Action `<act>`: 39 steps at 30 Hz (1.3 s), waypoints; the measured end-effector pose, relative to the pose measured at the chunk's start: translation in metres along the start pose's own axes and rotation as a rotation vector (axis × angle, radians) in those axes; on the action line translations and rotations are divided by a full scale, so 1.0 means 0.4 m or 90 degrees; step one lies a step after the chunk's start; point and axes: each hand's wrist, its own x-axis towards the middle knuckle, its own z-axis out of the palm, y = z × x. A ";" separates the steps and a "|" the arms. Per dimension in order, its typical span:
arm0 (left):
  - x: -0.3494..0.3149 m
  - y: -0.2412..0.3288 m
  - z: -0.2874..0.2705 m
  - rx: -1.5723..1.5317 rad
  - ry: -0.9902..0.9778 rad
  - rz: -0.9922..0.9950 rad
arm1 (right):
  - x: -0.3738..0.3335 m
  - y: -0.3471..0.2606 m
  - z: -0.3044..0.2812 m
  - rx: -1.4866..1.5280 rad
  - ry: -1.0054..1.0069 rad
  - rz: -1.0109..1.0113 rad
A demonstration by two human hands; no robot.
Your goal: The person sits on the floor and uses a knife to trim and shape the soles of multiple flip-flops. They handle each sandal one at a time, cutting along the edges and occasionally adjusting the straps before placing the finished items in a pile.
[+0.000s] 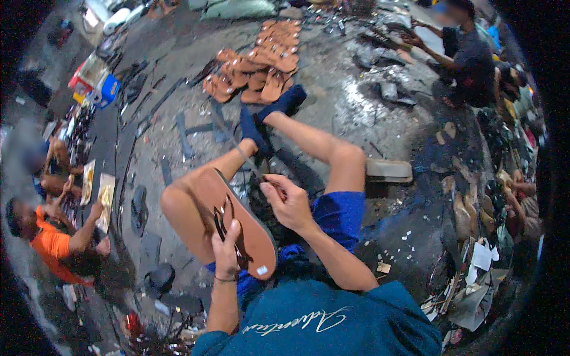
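Observation:
My left hand (227,249) grips a tan flip-flop (258,246) with dark straps and a dark sole edge. The thumb lies over the straps, and a small white label is on the footbed near the end closest to me. To the right of the flip-flop, my right hand (288,202) is closed on a long, narrow grey strip (237,145). The strip slants up and left from my fingers, past my leg; whether it is a blade or a cut piece I cannot tell.
Beyond my feet lies a pile of tan flip-flops (255,68). A flat block (389,171) is right of my knee. Dark offcuts (184,136) litter the floor. People work at left (56,237) and upper right (469,59). Scraps (475,285) lie at lower right.

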 end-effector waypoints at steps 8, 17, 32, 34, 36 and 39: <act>0.610 0.243 0.087 0.007 -0.182 0.207 | -0.064 0.116 -0.481 -0.206 0.423 -0.015; 0.628 0.293 -0.020 0.257 -0.240 0.230 | -0.309 0.511 -0.662 -0.537 0.403 0.283; 0.438 0.392 -0.115 0.462 -0.123 0.249 | 0.525 0.013 -0.563 -0.310 0.288 -0.159; 0.417 0.377 -0.104 0.580 -0.093 0.241 | 0.691 0.106 -0.496 -0.387 0.159 -0.020; 0.413 0.366 -0.100 0.632 -0.076 0.286 | 0.842 0.224 -0.404 -0.545 0.040 0.086; 0.446 0.337 -0.125 0.748 -0.115 0.284 | 0.990 0.456 -0.348 -0.566 -0.011 0.160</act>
